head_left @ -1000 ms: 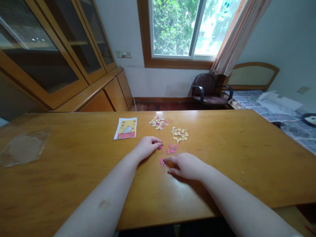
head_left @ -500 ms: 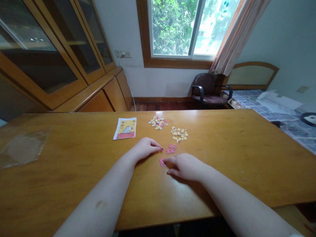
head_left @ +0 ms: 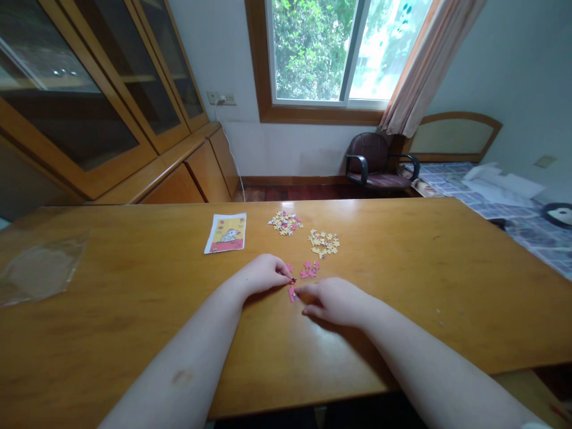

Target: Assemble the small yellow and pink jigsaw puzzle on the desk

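Note:
My left hand (head_left: 267, 273) pinches a small pink jigsaw puzzle piece (head_left: 292, 280) between thumb and fingertips, just above a pink puzzle section (head_left: 293, 294) lying on the table. The index fingertip of my right hand (head_left: 335, 302) rests on the right side of that section, with the thumb held apart. Beyond the fingers lies a small group of pink puzzle pieces (head_left: 309, 270). One more pink piece (head_left: 289, 267) shows beside my left fingertips. Farther back are a group of yellow pieces (head_left: 324, 243) and a mixed pile of pieces (head_left: 285, 223).
A picture card (head_left: 226, 233) with a white animal on yellow and pink lies left of the piles. On the wooden table (head_left: 134, 268), a clear plastic bag (head_left: 42, 268) rests at the far left. An office chair (head_left: 373, 158) stands beyond the table's back edge.
My left hand has moved slightly nearer with its puzzle piece, closer to the pink section. A pink piece behind its fingertips now shows. My right hand has stayed in place.

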Motion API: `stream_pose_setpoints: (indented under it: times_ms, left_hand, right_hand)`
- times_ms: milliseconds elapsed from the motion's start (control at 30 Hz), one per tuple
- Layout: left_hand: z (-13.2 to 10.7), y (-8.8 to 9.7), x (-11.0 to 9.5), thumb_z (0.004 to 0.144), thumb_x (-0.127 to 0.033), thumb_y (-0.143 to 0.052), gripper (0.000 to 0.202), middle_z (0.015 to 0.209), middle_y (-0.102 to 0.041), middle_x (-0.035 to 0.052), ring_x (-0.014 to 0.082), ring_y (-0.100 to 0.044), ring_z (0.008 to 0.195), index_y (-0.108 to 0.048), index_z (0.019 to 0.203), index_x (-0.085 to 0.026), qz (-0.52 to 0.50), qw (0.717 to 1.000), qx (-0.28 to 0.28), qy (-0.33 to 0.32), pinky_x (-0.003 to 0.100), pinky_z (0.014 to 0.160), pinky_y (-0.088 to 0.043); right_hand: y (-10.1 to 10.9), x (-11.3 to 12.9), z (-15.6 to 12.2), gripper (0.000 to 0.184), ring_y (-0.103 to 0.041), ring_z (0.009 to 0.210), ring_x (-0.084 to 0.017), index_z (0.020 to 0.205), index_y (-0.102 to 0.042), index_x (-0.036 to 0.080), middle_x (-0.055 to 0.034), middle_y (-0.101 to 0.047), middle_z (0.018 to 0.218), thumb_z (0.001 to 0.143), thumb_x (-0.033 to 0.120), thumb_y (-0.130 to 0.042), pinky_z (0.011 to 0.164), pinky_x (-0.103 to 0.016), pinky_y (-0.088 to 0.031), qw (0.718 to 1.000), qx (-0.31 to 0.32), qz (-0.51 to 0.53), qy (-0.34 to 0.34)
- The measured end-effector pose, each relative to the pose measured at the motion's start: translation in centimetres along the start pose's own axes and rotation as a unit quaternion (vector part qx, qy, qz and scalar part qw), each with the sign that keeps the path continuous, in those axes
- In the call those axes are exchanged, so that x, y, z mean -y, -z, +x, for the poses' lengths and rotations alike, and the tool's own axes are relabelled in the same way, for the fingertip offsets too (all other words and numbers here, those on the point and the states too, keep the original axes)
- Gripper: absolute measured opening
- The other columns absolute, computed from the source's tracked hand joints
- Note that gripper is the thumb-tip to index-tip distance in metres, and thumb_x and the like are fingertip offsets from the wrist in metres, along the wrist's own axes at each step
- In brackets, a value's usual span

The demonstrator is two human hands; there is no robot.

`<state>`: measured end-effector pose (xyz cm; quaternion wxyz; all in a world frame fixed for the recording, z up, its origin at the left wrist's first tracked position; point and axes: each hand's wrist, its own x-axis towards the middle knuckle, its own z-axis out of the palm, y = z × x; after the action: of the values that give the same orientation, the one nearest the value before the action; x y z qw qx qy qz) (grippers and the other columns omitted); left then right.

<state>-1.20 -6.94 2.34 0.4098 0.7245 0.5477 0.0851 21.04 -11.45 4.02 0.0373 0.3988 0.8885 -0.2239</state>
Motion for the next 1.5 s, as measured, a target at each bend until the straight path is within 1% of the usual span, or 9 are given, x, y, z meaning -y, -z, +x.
stream_pose_setpoints:
  times_ms: [67,233,333,567,800,933,1167,1500]
  left_hand:
    - [-0.06,0.05,-0.07,0.066,-0.028,-0.063,0.02,0.08,-0.077,0.0026,0.0216,-0.068,0.077,-0.078,0.076,-0.02,-0.001,1.0,0.002,0.004,0.028,0.068,-0.047]
    - [-0.26,0.07,-0.27,0.065,-0.033,-0.062,0.021,0.069,-0.073,0.0026,0.02,-0.064,0.068,-0.077,0.071,-0.019,0.012,1.0,0.008,0.011,0.026,0.057,-0.042]
    - [-0.3,0.03,-0.33,0.065,-0.034,-0.062,0.021,0.068,-0.072,0.0021,0.0188,-0.062,0.066,-0.076,0.07,-0.019,0.015,1.0,0.015,0.011,0.025,0.056,-0.04]
    - [-0.18,0.0,-0.27,0.065,-0.034,-0.061,0.022,0.07,-0.071,0.0013,0.0175,-0.061,0.067,-0.074,0.073,-0.018,0.035,0.999,0.03,0.019,0.025,0.057,-0.04]
    - [0.01,-0.37,0.02,0.064,-0.031,-0.059,0.019,0.071,-0.071,0.0002,0.0173,-0.062,0.068,-0.073,0.071,-0.02,0.048,0.998,0.02,0.033,0.025,0.056,-0.041]
    - [0.0,-0.41,0.05,0.063,-0.03,-0.059,0.018,0.071,-0.071,0.0005,0.0174,-0.062,0.068,-0.071,0.071,-0.019,0.049,0.998,0.012,0.029,0.025,0.056,-0.04]
    - [-0.15,-0.29,-0.12,0.062,-0.028,-0.057,0.017,0.069,-0.069,-0.0005,0.0165,-0.06,0.065,-0.069,0.071,-0.019,0.05,0.998,0.02,0.029,0.025,0.054,-0.039]
    - [-0.28,-0.52,-0.55,0.062,-0.027,-0.058,0.011,0.066,-0.066,-0.0006,0.0162,-0.058,0.064,-0.064,0.066,-0.019,0.075,0.997,0.0,0.034,0.025,0.053,-0.037]
  right_hand:
    - [-0.02,-0.03,0.0,0.043,-0.069,0.09,-0.026,0.13,-0.06,0.032,-0.0062,-0.074,0.104,0.089,0.044,-0.054,0.072,-0.03,-0.046,1.0,-0.003,0.0,0.002]
    - [0.05,0.0,0.01,0.044,-0.069,0.092,-0.026,0.131,-0.059,0.031,-0.0071,-0.074,0.106,0.089,0.043,-0.055,0.075,-0.03,-0.046,1.0,-0.002,0.002,-0.007]
    - [0.03,-0.03,0.04,0.043,-0.068,0.093,-0.026,0.13,-0.06,0.03,-0.0075,-0.073,0.107,0.089,0.043,-0.055,0.076,-0.031,-0.046,1.0,-0.003,0.005,-0.003]
    - [-0.22,-0.29,0.03,0.044,-0.069,0.096,-0.028,0.13,-0.059,0.03,-0.0079,-0.073,0.109,0.089,0.044,-0.055,0.076,-0.033,-0.047,1.0,-0.012,0.008,0.001]
    - [-0.19,-0.27,0.09,0.043,-0.069,0.094,-0.028,0.129,-0.06,0.031,-0.0071,-0.074,0.107,0.088,0.044,-0.056,0.075,-0.032,-0.047,1.0,-0.013,0.006,0.001]
    - [-0.11,-0.26,0.11,0.043,-0.069,0.093,-0.027,0.129,-0.06,0.031,-0.0068,-0.074,0.107,0.089,0.045,-0.055,0.074,-0.031,-0.046,1.0,-0.008,0.009,-0.007]
    - [-0.08,-0.16,0.02,0.044,-0.069,0.093,-0.026,0.13,-0.059,0.03,-0.0072,-0.074,0.106,0.089,0.043,-0.056,0.074,-0.03,-0.046,1.0,-0.008,0.005,-0.005]
    - [-0.12,-0.16,0.12,0.042,-0.069,0.092,-0.026,0.129,-0.06,0.03,-0.0075,-0.074,0.106,0.089,0.043,-0.056,0.074,-0.03,-0.046,1.0,-0.01,0.004,0.0]
